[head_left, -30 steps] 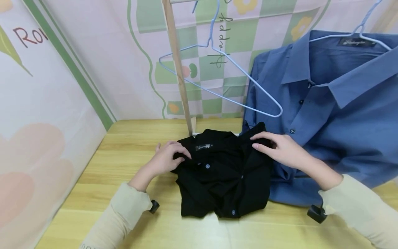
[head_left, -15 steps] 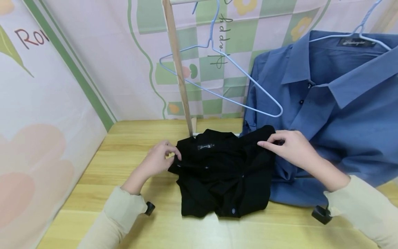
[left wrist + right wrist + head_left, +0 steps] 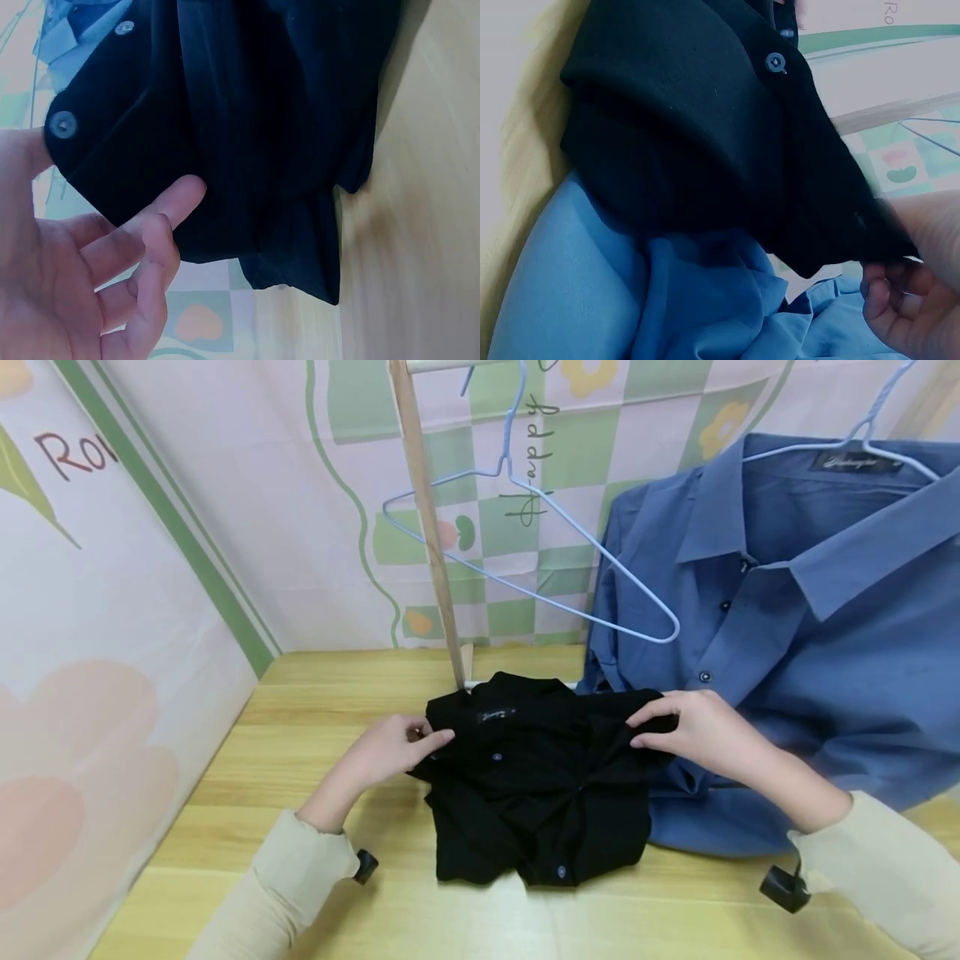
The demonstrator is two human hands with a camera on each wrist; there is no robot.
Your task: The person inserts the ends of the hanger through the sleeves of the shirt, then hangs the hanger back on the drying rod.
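Observation:
A black button-up shirt (image 3: 525,810) lies folded on the wooden table, its collar and neck label uppermost. My left hand (image 3: 386,752) pinches the left collar point, thumb on top; in the left wrist view the forefinger lies along the black cloth beside two buttons. On the opposite side, my right hand (image 3: 708,731) holds the other collar point between thumb and fingers. The right wrist view shows this collar flap (image 3: 832,195) drawn out toward the fingers, with a button near the neck.
A light blue wire hanger (image 3: 505,447) hangs behind the black shirt, partly crossed by a wooden rack post (image 3: 423,485). To the right, a blue shirt (image 3: 862,677) hangs on another hanger, its lower part resting on the table (image 3: 300,735). Patterned cloth stands behind.
Both hands have shifted outward along the collar. The right collar point rose half a second ago and is now lower; the left thumb has come over the top of the cloth.

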